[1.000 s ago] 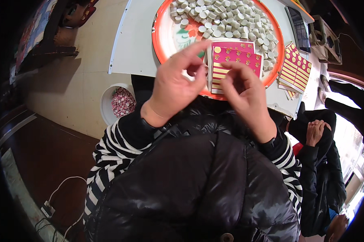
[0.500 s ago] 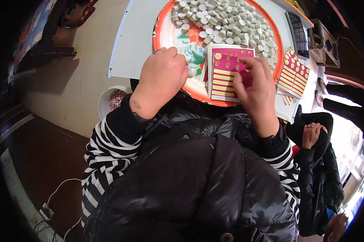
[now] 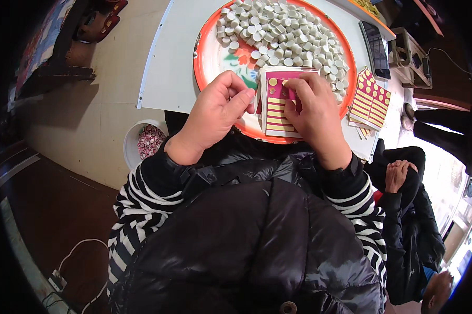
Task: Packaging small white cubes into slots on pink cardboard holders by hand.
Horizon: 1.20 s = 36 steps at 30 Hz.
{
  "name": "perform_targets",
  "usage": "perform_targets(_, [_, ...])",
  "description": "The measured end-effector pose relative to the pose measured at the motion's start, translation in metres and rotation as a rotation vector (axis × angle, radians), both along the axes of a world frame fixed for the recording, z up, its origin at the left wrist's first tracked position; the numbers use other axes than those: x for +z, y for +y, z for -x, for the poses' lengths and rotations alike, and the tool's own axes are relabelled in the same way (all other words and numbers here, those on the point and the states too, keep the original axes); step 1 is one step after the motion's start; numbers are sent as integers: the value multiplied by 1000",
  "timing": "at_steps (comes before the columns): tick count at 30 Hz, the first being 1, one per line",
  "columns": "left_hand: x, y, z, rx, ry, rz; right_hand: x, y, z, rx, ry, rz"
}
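My left hand (image 3: 215, 115) hovers over the near left rim of the round tray (image 3: 199, 68), which is white with an orange-red rim and a painted flower pattern. Its thumb and fingers are closed together; whatever they hold is hidden. A stack of maroon sticker sheets (image 3: 279, 115), with yellow stripes and round spots, lies on the tray's near side. Over the top sheet, my right hand (image 3: 318, 112) has its thumb and fingertips curled in a pinch beside the round spots. What lies between those fingertips cannot be made out. Many small grey-white round caps (image 3: 285, 39) fill the tray's far side.
More maroon and yellow sheets (image 3: 369, 102) lie right of the tray on the white table (image 3: 165, 68). Beyond them is a dark flat device (image 3: 374, 49). A white bucket (image 3: 130, 144) of small pink-and-white pieces stands at left. Another person's hands (image 3: 396, 175) rest at right.
My left hand has turned, and the small pale piece seen at its fingertips no longer shows. My right fingers have curled inward on the top sheet, where a second plain yellow spot now shows.
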<state>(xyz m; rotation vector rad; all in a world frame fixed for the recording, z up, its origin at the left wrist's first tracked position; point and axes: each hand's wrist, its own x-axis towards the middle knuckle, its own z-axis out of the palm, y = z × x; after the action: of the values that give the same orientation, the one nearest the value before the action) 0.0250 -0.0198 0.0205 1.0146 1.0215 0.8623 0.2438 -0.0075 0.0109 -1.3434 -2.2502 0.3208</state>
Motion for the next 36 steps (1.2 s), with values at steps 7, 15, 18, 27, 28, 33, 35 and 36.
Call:
perform_targets(7, [5,-3,-8,5,-43,-22,11,-25,4,-173,739,516])
perform_targets(15, [0,-5,-14,-76,255,-268,31,-28,10,-102,1238,1089])
perform_targets(18, [0,-5,-16,-75,282,-343,29,-26,10,-49,1283,1170])
perform_targets(27, [4,-8,-18,-77,289,-409,29,-27,16,-101,1227,1177])
perform_targets(28, [9,-8,-18,-65,292,-376,29,-28,17,-101,1210,1162])
perform_targets(33, [12,-9,-20,-15,315,-367,24,-31,17,-60,1013,1029])
perform_targets(35, [7,-8,-20,-2,322,-394,21,-31,15,-43,931,978])
perform_targets(36, [4,-8,-16,62,280,-362,20,-29,12,-114,774,831])
